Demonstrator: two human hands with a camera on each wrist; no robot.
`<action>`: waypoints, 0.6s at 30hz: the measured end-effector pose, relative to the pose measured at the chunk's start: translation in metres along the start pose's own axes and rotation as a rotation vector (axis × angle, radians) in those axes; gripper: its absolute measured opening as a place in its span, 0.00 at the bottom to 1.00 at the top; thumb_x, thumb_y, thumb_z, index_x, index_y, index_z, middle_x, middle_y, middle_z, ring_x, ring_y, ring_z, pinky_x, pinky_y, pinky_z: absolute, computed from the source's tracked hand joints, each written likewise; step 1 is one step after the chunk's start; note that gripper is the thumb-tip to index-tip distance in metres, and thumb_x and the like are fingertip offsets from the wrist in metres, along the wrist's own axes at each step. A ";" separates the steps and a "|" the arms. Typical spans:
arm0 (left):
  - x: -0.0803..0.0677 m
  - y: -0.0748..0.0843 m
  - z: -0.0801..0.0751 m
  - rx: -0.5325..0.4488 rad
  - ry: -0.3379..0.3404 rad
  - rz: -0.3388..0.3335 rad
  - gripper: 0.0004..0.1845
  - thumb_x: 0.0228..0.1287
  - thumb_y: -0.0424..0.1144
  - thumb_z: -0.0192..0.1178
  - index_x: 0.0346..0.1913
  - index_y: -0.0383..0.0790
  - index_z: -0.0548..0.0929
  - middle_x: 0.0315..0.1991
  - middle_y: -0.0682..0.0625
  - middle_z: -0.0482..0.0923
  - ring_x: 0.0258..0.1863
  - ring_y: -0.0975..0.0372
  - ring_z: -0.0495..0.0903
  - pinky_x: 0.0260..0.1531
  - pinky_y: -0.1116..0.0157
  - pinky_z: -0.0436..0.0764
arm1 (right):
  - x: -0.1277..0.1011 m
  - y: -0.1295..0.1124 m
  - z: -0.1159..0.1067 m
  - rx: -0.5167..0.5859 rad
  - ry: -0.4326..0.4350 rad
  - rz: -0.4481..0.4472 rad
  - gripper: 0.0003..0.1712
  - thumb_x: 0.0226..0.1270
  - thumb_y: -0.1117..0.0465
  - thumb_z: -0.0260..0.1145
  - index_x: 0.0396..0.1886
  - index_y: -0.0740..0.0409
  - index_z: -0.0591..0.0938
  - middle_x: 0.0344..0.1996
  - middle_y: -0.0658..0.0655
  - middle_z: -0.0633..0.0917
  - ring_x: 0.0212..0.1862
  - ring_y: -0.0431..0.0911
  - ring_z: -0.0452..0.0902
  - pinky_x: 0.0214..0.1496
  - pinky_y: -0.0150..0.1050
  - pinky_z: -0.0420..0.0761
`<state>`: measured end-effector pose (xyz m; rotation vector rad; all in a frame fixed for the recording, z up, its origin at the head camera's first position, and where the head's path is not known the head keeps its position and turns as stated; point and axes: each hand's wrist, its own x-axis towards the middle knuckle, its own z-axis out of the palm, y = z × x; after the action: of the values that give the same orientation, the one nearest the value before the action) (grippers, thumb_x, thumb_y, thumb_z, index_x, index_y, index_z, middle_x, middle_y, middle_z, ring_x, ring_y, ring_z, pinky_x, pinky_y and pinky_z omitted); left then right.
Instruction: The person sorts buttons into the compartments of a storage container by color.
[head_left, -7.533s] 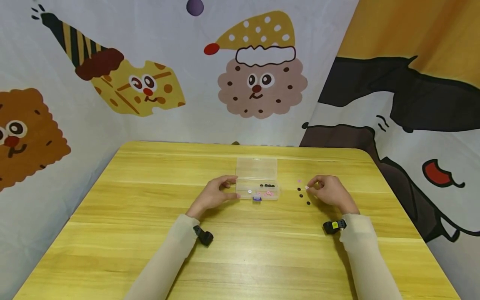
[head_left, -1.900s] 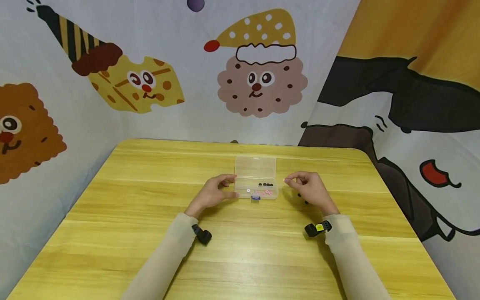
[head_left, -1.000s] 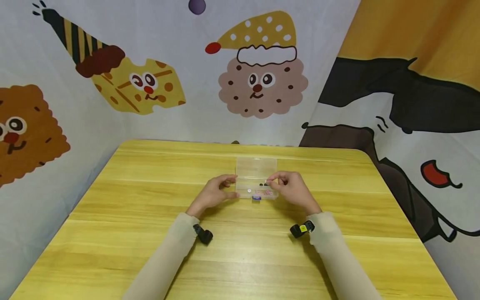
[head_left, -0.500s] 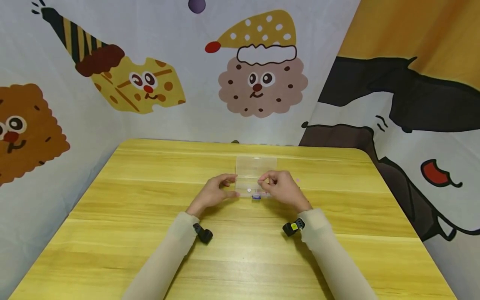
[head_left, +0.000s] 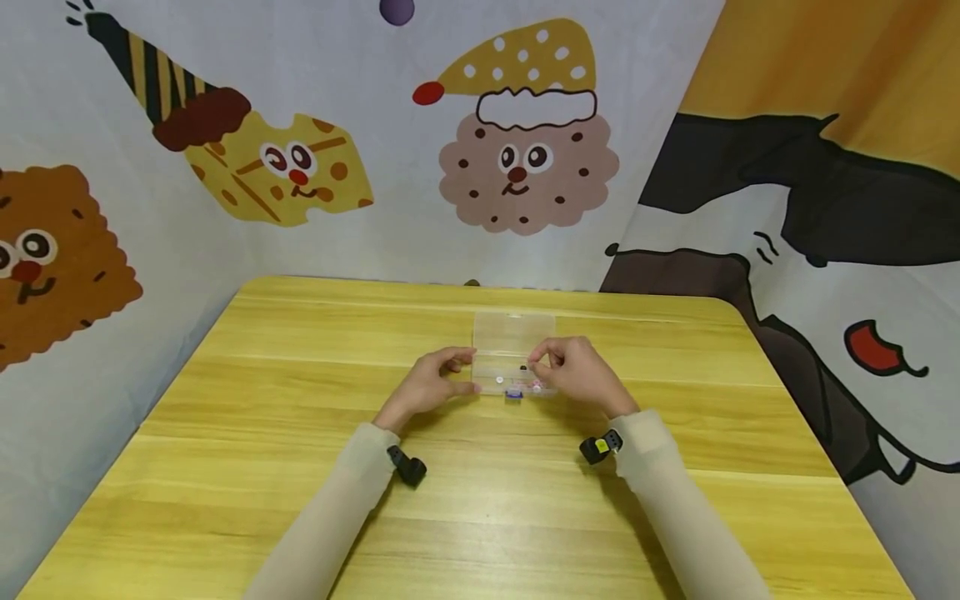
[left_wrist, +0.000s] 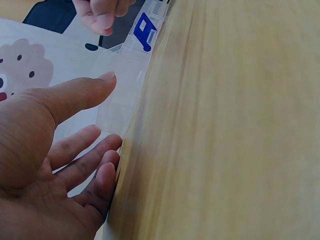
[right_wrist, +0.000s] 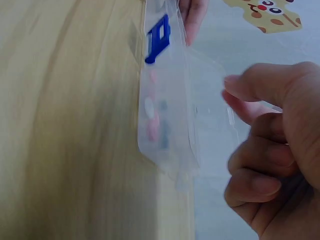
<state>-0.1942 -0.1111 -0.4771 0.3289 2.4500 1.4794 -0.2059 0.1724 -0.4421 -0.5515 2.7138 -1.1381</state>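
Observation:
A clear plastic box (head_left: 513, 333) with a blue latch (head_left: 513, 394) lies with its lid folded back. My left hand (head_left: 423, 387) holds its left end, thumb at the front corner and fingers toward the back. My right hand (head_left: 577, 367) is over the right end, thumb and index tips close together, nothing visible between them. In the box are a small white bead (head_left: 499, 380) at left, pink beads (head_left: 537, 385) at front right and a black bead (head_left: 523, 367) behind; others are hidden by the hand. A white bead (right_wrist: 149, 107) shows through the front wall in the right wrist view.
The box stands on a yellow wood-grain table (head_left: 480, 500), toward its far edge. A cartoon-printed cloth (head_left: 330, 250) hangs behind. Black cameras, such as the left one (head_left: 408, 468), are strapped at both wrists.
My right hand picked a white bead from the table's right side, carried it left over the box and has drawn slightly back right. The left hand stays at the box.

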 end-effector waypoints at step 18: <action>0.001 -0.003 0.000 0.000 0.006 -0.002 0.35 0.61 0.42 0.75 0.71 0.49 0.76 0.63 0.51 0.80 0.61 0.54 0.76 0.66 0.52 0.75 | -0.003 0.012 -0.010 -0.073 -0.139 0.047 0.03 0.69 0.59 0.72 0.39 0.48 0.90 0.10 0.46 0.66 0.14 0.39 0.55 0.18 0.30 0.59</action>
<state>-0.1949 -0.1118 -0.4796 0.3227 2.4538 1.4823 -0.2094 0.1874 -0.4435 -0.5516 2.6428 -0.9546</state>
